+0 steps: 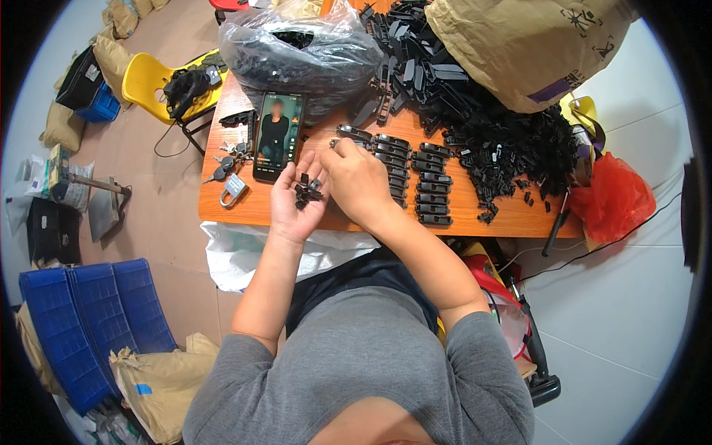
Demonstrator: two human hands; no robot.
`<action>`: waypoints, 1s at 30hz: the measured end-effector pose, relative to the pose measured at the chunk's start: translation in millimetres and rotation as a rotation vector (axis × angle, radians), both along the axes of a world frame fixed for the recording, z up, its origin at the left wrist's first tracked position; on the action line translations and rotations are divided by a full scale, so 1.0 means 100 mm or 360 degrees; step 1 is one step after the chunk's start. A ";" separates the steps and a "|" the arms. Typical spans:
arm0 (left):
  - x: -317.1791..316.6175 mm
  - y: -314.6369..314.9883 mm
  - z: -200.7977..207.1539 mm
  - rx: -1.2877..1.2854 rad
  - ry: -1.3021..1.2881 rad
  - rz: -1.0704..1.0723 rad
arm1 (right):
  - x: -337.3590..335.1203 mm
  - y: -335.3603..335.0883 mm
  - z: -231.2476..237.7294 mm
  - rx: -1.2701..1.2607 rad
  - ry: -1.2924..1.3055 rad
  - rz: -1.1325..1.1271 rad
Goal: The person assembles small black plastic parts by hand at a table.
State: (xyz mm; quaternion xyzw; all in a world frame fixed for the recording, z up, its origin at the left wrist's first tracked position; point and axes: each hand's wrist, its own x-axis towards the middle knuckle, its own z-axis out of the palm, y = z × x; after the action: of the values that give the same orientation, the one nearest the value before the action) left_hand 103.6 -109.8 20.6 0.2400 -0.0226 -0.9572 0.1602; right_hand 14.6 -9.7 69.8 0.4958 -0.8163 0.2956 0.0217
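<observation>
My left hand point(289, 204) is turned palm up at the table's near edge, cupped under a small heap of black plastic pieces point(307, 191). Close beside it, my right hand point(357, 174) is turned knuckles up with thumb and fingers pinched together. What the pinch holds, if anything, is too small and covered to tell. Its fingertips are at the far left end of the rows of long black plastic clips point(391, 152). A second column of such clips point(433, 199) lies to the right, stacked neatly side by side.
A phone point(276, 137), keys point(222, 167) and a padlock point(233, 190) lie on the wooden table point(334, 219) at left. Behind stands a clear plastic bag point(300, 59) of black parts. Loose black parts point(482, 148) spill from a brown sack point(519, 44). A red bag point(612, 196) hangs right.
</observation>
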 end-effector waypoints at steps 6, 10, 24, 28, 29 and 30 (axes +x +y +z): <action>0.04 -0.03 -0.15 0.0058 0.0181 -0.0054 | 0.01 0.08 -0.02 0.0064 -0.0037 0.0055; 0.00 0.06 0.02 -0.0113 0.0036 -0.0061 | -0.05 0.11 -0.06 0.0125 -0.0136 0.0039; 0.07 -0.01 -0.15 -0.0058 0.0229 -0.0279 | -0.05 0.16 0.10 0.0330 -0.0209 0.0090; 0.07 -0.05 0.00 0.0023 -0.0065 -0.0070 | -0.19 0.15 0.03 0.0227 -0.0525 -0.0144; 0.09 -0.09 -0.04 0.0034 -0.0066 -0.0002 | -0.29 0.12 -0.02 0.0181 -0.0716 -0.0233; 0.10 -0.11 -0.05 0.0036 -0.0064 -0.0008 | -0.40 0.12 -0.16 0.0015 -0.0987 -0.0355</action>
State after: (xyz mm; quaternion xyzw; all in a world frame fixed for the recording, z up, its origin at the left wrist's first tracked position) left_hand 114.0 -121.1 15.7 0.2609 -0.0157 -0.9528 0.1544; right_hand -25.3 1.8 53.5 0.2899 -0.8346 0.4245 -0.1981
